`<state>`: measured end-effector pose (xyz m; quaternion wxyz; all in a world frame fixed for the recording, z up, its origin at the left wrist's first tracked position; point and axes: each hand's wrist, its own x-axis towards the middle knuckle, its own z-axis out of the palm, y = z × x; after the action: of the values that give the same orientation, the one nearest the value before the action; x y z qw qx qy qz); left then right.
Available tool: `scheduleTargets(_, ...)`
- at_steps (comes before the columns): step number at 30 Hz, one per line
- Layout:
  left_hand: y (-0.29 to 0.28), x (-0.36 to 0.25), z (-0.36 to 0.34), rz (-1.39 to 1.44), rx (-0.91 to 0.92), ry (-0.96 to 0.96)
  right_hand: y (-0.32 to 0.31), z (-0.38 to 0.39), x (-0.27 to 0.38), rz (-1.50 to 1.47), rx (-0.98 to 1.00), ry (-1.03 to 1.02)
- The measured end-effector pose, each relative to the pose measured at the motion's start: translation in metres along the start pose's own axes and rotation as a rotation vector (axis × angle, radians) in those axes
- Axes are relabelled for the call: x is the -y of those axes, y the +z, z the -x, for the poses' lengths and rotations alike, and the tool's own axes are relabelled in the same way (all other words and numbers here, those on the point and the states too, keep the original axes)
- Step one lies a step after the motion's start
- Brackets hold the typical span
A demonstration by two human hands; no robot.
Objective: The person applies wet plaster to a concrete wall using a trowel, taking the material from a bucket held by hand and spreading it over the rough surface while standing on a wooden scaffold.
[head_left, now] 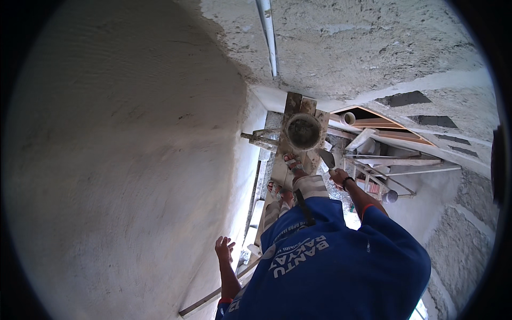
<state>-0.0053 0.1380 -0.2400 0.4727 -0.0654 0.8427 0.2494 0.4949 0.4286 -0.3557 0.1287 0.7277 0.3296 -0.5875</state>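
The smooth grey wall point(117, 160) filling the left side looks largely coated, judging by its even, faintly wavy surface, though a few small marks still show on it. The rough pale grey wall point(341, 48) across the top and right seems much less advanced: it is pitted and uneven around the long white pipe point(269, 37), and dark grey rectangular patches point(404, 99) interrupt it farther right, so more surfacing appears to be left there. The right hand point(338, 177) has its fingers closed around the handle of a grey metal trowel with a pointed blade point(327, 158), which is held out over the plank platform, near the round, mortar-stained bucket point(288, 132). That bucket stands on the brown wooden planks point(280, 169) in front of the person's feet, and lumpy grey material lies inside, so some mix seems to remain; how deep it goes cannot be told. The left hand point(224, 249) is raised in front of the smooth wall, holding nothing, its fingers partly bent and somewhat apart; whether it touches the wall is unclear. No fresh mix can be made out on the blade.
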Motion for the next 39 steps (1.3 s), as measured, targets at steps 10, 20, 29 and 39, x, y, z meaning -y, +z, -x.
scheduleTargets(10,0.083,-0.007,0.004,-0.020,0.175,-0.011,-0.015,-0.093,0.017,0.470,-0.156,-0.098)
scheduleTargets(20,0.091,0.086,-0.050,0.018,0.128,-0.195,0.023,-0.314,0.053,0.602,-0.179,-0.087)
scheduleTargets(29,0.090,0.184,-0.080,0.150,0.016,-0.333,0.095,-0.439,0.060,0.935,-0.227,-0.163)
scheduleTargets(39,0.123,0.263,-0.107,0.437,-0.001,-0.138,0.061,-0.419,0.069,1.238,-0.106,-0.528)
